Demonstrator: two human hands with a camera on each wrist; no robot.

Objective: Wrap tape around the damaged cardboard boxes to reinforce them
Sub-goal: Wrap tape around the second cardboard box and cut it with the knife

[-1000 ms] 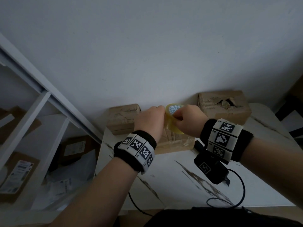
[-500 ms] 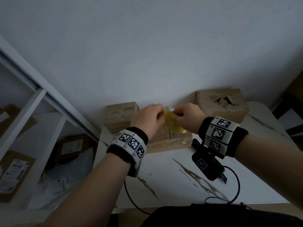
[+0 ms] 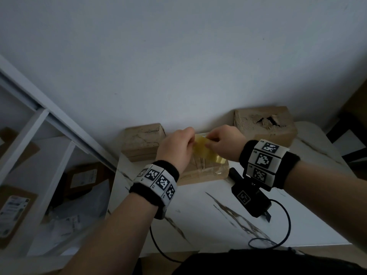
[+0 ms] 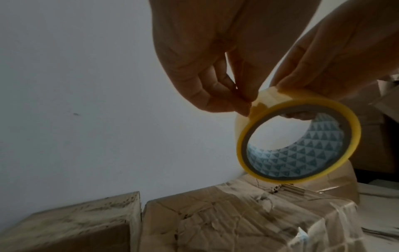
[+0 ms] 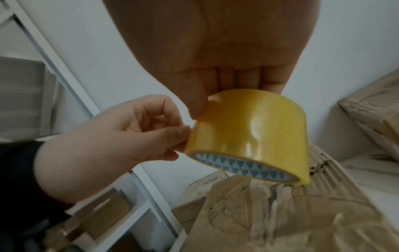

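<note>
A yellow tape roll [image 3: 204, 150] [image 4: 300, 138] [image 5: 252, 133] hangs above the middle cardboard box [image 3: 202, 171] [image 4: 237, 218] [image 5: 280, 218], whose top is crumpled and partly covered in clear tape. My right hand [image 3: 222, 143] [image 5: 215, 59] holds the roll from above, fingers through its core. My left hand [image 3: 178, 147] [image 4: 207, 76] [image 5: 129, 133] pinches the loose tape end at the roll's left edge. A second worn box [image 3: 143, 141] [image 4: 71, 225] sits to the left. A third box [image 3: 264, 126] with a torn hole stands at the back right.
The boxes stand on a white marble-pattern table [image 3: 208, 215] against a pale wall. A black cable [image 3: 278, 235] trails over the table's near right part. A white shelf frame [image 3: 39, 155] with labelled parcels [image 3: 14, 211] stands at the left.
Both hands and the roll have sunk a little closer to the middle box. The roll has tilted, so its patterned core no longer faces the head camera.
</note>
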